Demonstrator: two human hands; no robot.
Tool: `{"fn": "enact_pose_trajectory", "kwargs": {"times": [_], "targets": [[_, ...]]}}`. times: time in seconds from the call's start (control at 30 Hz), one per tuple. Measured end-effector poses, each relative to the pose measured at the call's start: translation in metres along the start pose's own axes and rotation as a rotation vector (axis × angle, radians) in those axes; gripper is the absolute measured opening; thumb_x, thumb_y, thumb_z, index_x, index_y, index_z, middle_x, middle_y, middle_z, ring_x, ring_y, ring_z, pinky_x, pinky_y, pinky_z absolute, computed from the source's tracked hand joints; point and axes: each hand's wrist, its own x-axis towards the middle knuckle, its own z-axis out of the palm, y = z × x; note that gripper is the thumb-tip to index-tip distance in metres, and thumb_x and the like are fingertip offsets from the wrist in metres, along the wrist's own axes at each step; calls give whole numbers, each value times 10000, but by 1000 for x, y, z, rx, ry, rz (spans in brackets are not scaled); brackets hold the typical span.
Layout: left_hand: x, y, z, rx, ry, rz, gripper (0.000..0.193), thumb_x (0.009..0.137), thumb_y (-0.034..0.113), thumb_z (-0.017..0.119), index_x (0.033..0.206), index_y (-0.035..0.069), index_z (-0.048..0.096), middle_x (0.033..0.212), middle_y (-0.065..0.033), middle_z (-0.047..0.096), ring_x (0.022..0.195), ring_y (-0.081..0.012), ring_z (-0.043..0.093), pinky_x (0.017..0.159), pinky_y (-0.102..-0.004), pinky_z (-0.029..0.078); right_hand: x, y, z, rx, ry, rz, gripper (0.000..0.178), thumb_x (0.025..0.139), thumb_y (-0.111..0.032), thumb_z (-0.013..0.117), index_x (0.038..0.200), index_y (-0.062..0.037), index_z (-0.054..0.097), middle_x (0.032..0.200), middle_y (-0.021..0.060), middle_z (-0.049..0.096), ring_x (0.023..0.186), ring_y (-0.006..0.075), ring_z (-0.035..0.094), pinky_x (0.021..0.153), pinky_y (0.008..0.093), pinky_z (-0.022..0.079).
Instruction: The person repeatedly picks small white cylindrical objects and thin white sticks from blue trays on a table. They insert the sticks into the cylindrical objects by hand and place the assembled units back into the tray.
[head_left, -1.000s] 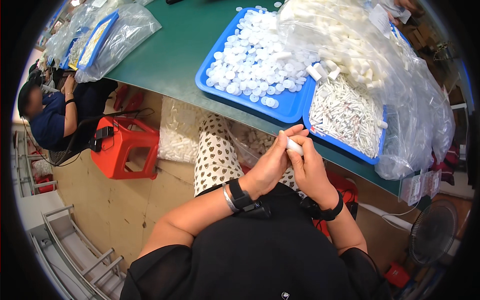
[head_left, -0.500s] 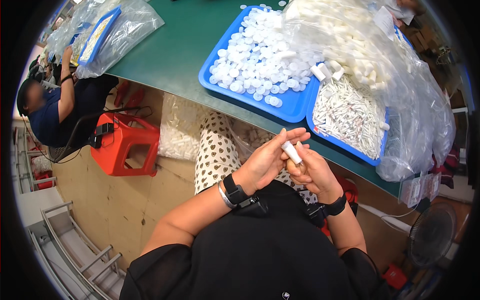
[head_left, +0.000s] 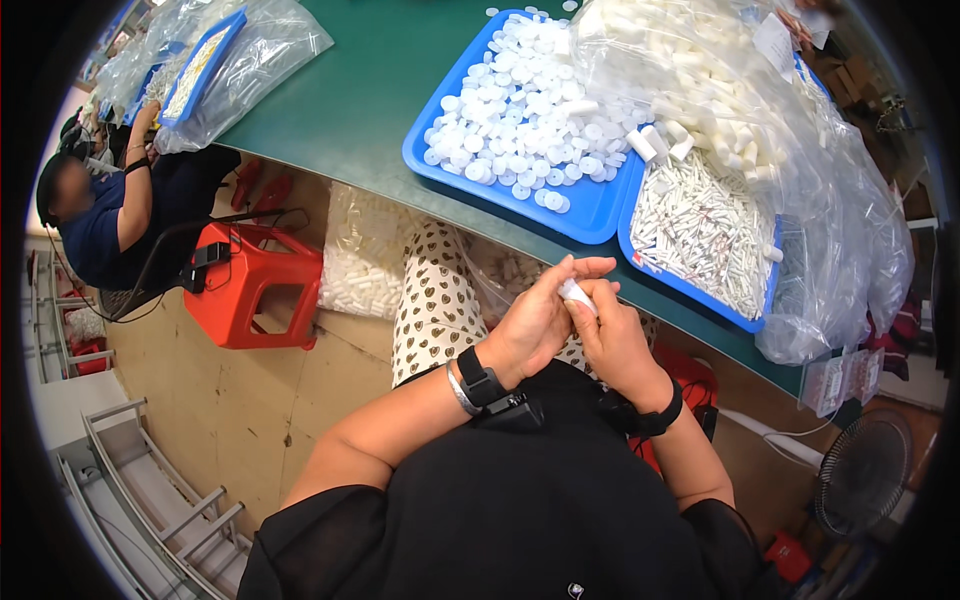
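Observation:
Above my lap, at the table's near edge, a small white plastic cylinder [head_left: 577, 293] sits between my two hands, partly covered by fingers. My left hand [head_left: 535, 318] cradles it against the palm, with one finger stretched out past it to the right. My right hand [head_left: 617, 340] closes over its lower end from the right, fingers bent. A blue tray of translucent white discs [head_left: 520, 110] lies beyond my hands. To its right is a blue tray of thin white sticks [head_left: 695, 225], with a few larger white cylinders [head_left: 660, 143] at its far edge.
A big clear bag of white cylinders [head_left: 700, 70] overlaps both trays on the green table [head_left: 320, 110]. Bags of white parts [head_left: 365, 260] stand underneath. A red stool [head_left: 255, 285] is at left, near a seated co-worker [head_left: 110, 205]. A fan [head_left: 865, 470] stands at right.
My right hand has shifted up and its fingers now cover more of the white cylinder. My left hand has hardly moved. The co-worker's hand has shifted slightly beside the far-left tray.

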Motion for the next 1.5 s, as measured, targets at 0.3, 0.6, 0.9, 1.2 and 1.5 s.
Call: {"fn": "enact_pose_trajectory", "kwargs": {"times": [0.3, 0.6, 0.9, 1.2, 1.5], "targets": [[-3, 1, -2, 39, -46, -24, 499, 1052, 429, 325, 1352, 76, 510, 1398, -85, 502, 1234, -198, 515, 1028, -381, 429, -2, 12, 0, 308, -45, 70, 197, 1043, -194, 466, 1058, -18, 553, 711, -6, 497, 602, 72, 448, 560, 233, 389], [-12, -11, -14, 159, -23, -4, 474, 1053, 411, 365, 1326, 57, 521, 1497, -81, 405, 1145, -169, 556, 1003, -348, 449, 4, -5, -12, 1175, -314, 619, 261, 1047, -289, 468, 944, -68, 562, 676, -37, 437, 454, 13, 261, 412, 197, 212], [-17, 6, -16, 23, 89, -36, 543, 1050, 466, 340, 1375, 52, 476, 1422, -107, 490, 1219, -200, 530, 1070, -373, 387, -1, 11, 2, 477, -138, 207, 238, 987, -189, 588, 1126, 4, 575, 993, 59, 617, 884, 116, 606, 763, 269, 488], [-25, 31, -45, 495, 416, 232, 243, 1023, 234, 481, 1096, 68, 644, 1120, -40, 658, 1082, -132, 571, 963, -281, 398, -13, 51, 20, 15, -138, 242, 280, 964, -215, 585, 1136, -4, 523, 1023, 221, 652, 946, 393, 626, 818, 436, 493], [-9, 64, 5, 1096, 322, 496, 137, 970, 132, 594, 1027, 16, 638, 983, -46, 656, 851, -127, 574, 817, -274, 471, 7, 3, -59, -346, 214, -104, 120, 915, -137, 635, 974, -37, 667, 764, 124, 664, 675, 327, 655, 589, 381, 511]]}}
